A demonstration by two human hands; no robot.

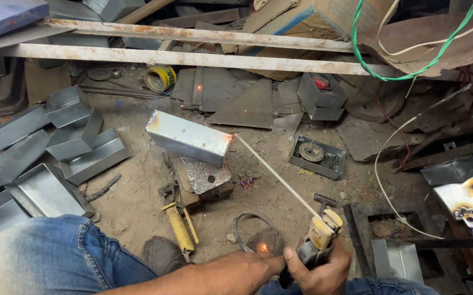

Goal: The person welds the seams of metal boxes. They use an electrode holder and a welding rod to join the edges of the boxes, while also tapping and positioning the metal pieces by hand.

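A tilted sheet-metal box (pixel 188 136) rests on a perforated metal plate (pixel 206 173) on the dirt floor. A long welding rod (pixel 274 173) runs from the box's right corner, where a small orange glow shows, down to an electrode holder (pixel 319 234) with cream jaws. My left hand (pixel 272 263) reaches in from the lower left and lays its thumb over the holder's dark handle. My right hand (pixel 332 270) wraps the handle from the right side. Both hands are closed on the holder.
Several folded metal trays (pixel 56 147) lie at the left. A yellow-handled hammer (pixel 179 226) and a wire loop (pixel 255 232) lie near my jeans-covered knee (pixel 56 257). A tray of round parts (pixel 317 156), white and green cables (pixel 381 60), rusty bars (pixel 192 57) and scrap surround the spot.
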